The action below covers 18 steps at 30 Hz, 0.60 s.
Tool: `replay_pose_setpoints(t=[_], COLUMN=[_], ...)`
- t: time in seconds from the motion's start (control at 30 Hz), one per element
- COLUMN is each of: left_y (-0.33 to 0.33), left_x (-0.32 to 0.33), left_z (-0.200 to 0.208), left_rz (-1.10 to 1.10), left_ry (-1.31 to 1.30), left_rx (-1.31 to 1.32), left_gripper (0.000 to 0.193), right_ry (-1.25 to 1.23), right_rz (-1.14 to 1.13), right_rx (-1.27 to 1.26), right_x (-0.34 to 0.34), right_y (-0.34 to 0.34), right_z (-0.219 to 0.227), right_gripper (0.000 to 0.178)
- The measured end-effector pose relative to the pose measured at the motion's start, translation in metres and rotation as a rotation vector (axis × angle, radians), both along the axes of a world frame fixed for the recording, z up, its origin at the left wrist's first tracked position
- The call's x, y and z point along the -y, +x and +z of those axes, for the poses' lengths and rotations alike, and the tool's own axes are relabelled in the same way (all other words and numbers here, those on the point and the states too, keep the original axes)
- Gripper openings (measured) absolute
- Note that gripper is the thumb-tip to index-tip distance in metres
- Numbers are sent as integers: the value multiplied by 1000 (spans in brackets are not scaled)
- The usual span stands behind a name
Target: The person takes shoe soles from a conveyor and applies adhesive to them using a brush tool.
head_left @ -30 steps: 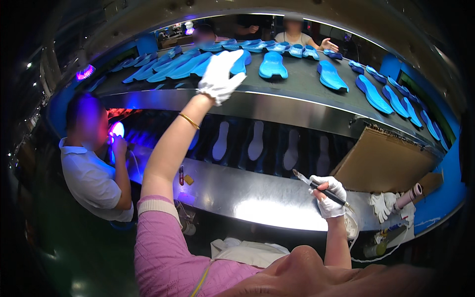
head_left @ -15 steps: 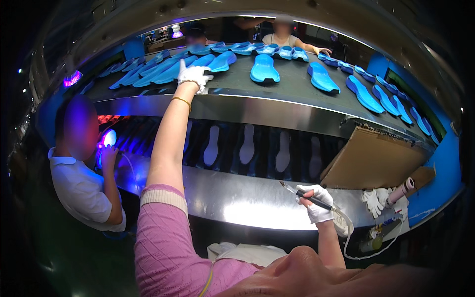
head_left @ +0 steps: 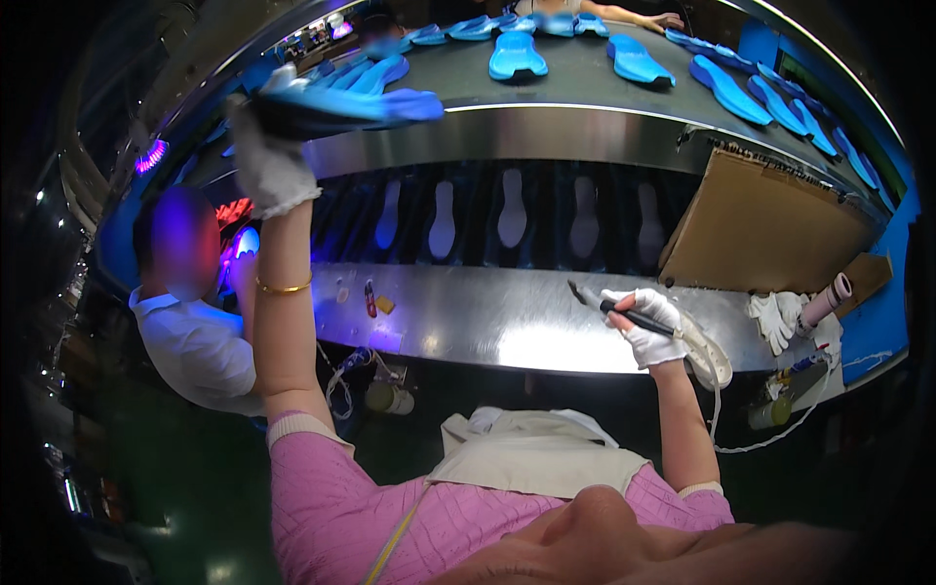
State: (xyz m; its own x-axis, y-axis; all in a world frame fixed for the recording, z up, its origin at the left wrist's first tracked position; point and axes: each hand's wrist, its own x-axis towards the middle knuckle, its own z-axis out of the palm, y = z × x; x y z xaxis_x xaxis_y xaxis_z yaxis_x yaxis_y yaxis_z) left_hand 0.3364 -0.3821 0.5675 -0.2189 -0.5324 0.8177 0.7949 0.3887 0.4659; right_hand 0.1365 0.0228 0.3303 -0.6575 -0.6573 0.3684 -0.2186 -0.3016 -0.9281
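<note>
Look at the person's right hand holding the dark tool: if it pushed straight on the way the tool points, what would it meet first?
Probably the bare steel shelf, up-left of the right hand and its dark tool; depth is unclear.

Blue sole (head_left: 341,105): smooth, slightly glossy foam or rubber, held up by the left hand (head_left: 265,161) in a white knit cloth glove.
Near shelf (head_left: 507,317): brushed metal, shiny with glare.
Right hand (head_left: 648,327): white cloth glove.
Board (head_left: 765,229), far right: matt brown cardboard.
Far belt (head_left: 585,78): matt dark grey.
</note>
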Motion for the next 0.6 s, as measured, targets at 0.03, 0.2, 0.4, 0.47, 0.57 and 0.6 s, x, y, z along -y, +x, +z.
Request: replay_pose_setpoints(t=[0.03, 0.2, 0.4, 0.47, 0.57, 0.6], left_y=[16, 4, -8, 2, 2, 0], left_x=[-9, -78, -183, -193, -203, -207], left_z=[4, -67, -218, -235, -240, -240], left_rz=[-343, -1065, -1305, -1329, -1112, -1122], left_ry=[-41, 222, 953, 958, 1043, 1056], left_rx=[33, 316, 466, 399, 499, 444], left_gripper=[52, 56, 94, 98, 93, 92], right_ry=[-18, -57, -111, -102, -56, -93], right_rz=[-1, -18, 55, 133, 219, 242], right_rx=[16, 110, 275, 303, 311, 299], right_x=[1, 3, 1, 9, 29, 38], right_y=[3, 21, 35, 39, 49, 50], right_z=[0, -2, 4, 8, 10, 11], right_gripper=[19, 22, 20, 20, 21, 20])
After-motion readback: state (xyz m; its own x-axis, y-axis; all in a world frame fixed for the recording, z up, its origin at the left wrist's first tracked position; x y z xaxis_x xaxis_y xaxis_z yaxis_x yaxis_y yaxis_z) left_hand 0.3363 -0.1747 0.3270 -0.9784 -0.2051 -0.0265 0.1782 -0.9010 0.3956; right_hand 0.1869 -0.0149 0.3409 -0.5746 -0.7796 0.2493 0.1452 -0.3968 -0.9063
